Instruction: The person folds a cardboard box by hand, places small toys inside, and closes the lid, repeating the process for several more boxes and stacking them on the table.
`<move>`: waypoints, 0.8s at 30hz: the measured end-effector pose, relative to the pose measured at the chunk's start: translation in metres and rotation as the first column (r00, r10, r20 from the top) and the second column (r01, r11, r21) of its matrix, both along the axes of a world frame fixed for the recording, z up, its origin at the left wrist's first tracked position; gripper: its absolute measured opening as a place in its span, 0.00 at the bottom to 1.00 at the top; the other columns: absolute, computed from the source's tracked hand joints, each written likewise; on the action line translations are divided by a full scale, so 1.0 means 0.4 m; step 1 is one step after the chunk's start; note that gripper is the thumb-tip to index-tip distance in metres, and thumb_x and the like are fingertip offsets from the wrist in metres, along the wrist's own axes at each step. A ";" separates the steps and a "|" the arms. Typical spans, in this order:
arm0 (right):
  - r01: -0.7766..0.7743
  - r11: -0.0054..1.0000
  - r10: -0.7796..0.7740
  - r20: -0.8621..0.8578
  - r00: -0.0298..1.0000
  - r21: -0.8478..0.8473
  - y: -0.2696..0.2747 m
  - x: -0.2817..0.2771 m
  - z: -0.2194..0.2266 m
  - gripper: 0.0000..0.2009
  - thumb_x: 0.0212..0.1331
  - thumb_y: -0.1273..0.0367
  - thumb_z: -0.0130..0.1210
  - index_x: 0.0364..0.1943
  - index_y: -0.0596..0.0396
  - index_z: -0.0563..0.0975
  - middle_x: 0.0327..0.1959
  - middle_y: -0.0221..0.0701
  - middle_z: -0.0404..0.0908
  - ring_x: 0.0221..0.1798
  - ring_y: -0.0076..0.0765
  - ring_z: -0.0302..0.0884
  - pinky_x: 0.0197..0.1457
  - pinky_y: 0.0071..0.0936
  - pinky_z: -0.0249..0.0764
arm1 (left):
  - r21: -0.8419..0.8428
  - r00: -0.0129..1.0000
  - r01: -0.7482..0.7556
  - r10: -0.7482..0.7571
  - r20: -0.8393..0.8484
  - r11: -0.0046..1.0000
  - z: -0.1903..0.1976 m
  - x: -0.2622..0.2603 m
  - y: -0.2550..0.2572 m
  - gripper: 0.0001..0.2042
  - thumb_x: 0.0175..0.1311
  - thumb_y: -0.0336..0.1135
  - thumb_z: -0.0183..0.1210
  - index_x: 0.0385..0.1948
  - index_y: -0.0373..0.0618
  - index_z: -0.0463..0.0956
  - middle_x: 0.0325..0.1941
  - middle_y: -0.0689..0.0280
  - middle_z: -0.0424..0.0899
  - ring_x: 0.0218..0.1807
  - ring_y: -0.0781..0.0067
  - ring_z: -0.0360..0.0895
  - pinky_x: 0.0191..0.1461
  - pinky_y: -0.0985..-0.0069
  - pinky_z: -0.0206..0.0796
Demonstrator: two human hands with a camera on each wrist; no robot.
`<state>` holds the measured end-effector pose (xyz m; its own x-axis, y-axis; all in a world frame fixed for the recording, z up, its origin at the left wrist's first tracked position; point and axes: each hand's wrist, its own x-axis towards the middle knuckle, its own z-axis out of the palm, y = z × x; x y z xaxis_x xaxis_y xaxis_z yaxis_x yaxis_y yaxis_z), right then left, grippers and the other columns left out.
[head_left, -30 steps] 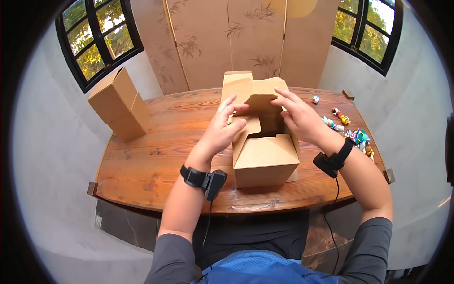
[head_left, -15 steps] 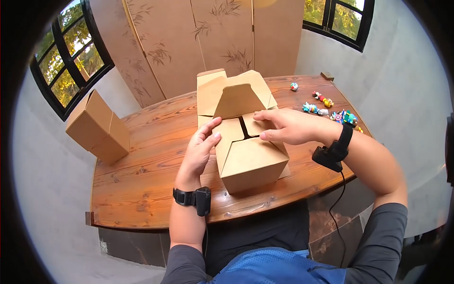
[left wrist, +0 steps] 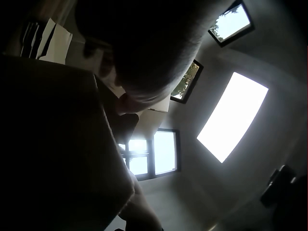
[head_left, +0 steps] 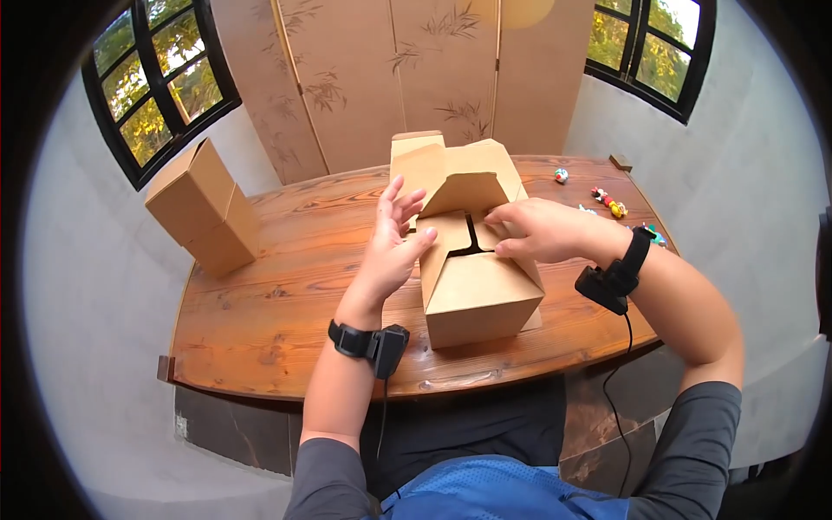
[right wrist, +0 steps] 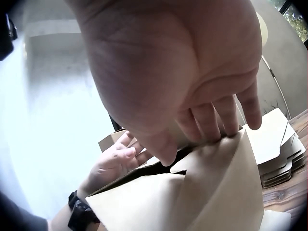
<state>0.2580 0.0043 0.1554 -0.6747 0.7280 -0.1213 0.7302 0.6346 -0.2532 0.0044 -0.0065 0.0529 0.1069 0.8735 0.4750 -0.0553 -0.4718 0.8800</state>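
the cardboard box (head_left: 482, 326) stood by the middle of the table's (head_left: 286, 303) near edge, its far flap (head_left: 468, 191) raised and the other three folded inward. the left hand (head_left: 390, 247) was loosely spread, gripping nothing; its thumb seemed to touch the box's left rim, though the left wrist view was too dark to be sure. the right hand (head_left: 546, 232), fingers relaxed and pointing down, pressed the right flap (head_left: 486, 234) without grasping it. toy figures (head_left: 612, 204) lay toward the far right corner.
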 end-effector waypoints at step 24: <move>-0.104 0.993 0.105 -0.009 0.994 0.047 0.026 -0.057 -0.020 0.27 0.52 0.57 0.67 0.54 0.59 0.80 0.62 0.46 0.77 0.64 0.50 0.74 0.68 0.38 0.69 | -0.190 0.977 0.140 -0.104 0.186 0.972 -0.084 0.022 0.009 0.20 0.77 0.33 0.50 0.68 0.42 0.64 0.50 0.68 0.74 0.49 0.84 0.69 0.56 0.82 0.66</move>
